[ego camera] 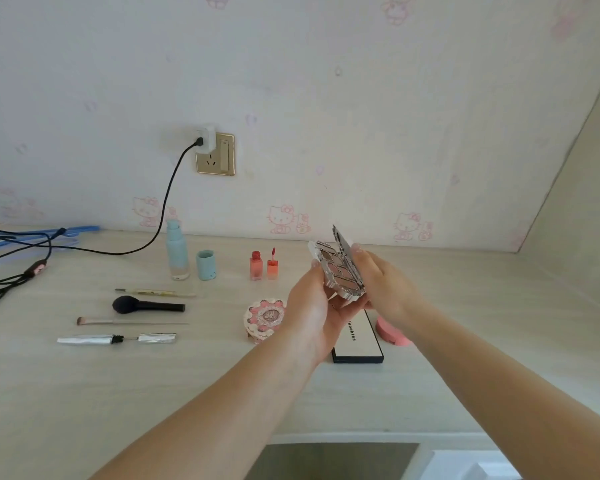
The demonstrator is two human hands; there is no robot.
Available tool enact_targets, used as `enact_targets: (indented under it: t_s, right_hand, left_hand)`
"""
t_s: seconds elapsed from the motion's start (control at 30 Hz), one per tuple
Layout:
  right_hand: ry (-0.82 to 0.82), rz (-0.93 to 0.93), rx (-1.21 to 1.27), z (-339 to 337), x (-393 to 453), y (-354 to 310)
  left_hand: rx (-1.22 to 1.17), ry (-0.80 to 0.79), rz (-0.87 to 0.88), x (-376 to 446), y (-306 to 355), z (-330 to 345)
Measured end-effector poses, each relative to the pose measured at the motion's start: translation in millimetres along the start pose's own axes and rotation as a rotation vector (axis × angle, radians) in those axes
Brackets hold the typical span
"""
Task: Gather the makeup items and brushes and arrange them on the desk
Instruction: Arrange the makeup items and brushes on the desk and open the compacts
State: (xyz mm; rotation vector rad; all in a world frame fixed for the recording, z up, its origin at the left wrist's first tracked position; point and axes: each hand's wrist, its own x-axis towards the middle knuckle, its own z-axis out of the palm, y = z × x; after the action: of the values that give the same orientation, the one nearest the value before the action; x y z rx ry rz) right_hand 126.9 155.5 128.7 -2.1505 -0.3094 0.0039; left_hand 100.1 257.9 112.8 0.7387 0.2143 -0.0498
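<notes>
Holding an open eyeshadow palette (340, 271) above the table (465, 323) in both hands

Left hand (312, 317) cradles the palette's near, lower end from beneath, its fingers (343, 301) curled up around the base; right hand (383, 289) pinches the right edge near the raised lid, fingers closed on the case. Its long axis runs away from the person and slightly leftward, lid hinged up on the right side. Directly below lie a long boxed palette (359, 341) and a round pink compact (394, 332), with a scalloped floral compact (264, 318) just left of the left hand. Brushes (146, 304) and an open mascara (116, 339) sit in a row well to the left, with two lip tints (264, 265) behind. Judged from this, the free spot lies beyond and right, nearer the right hand, so the lid probably wants closing before setting down
</notes>
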Motion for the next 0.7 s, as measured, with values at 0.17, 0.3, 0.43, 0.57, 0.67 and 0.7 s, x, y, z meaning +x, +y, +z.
enact_targets:
  t_s: [0.17, 0.3, 0.43, 0.57, 0.67, 0.7]
  right_hand:
    - [0.063, 0.202, 0.274, -4, 15, 4]
    - [0.084, 0.334, 0.510, -3, 30, 12]
    - [0.065, 0.405, 0.614, 3, 51, 13]
    - [0.038, 0.454, 0.731, 11, 73, 13]
    - [0.027, 0.469, 0.798, 18, 83, 16]
    - [0.029, 0.474, 0.809, 21, 87, 18]
  left_hand:
    - [-0.011, 0.047, -0.009, 16, 4, -7]
    - [-0.001, 0.080, 0.005, 32, 9, -15]
    - [0.117, 0.090, 0.003, 53, 19, -24]
    - [0.241, 0.125, 0.018, 77, 31, -33]
    - [0.310, 0.169, 0.020, 91, 34, -38]
    - [0.326, 0.180, 0.016, 95, 35, -40]
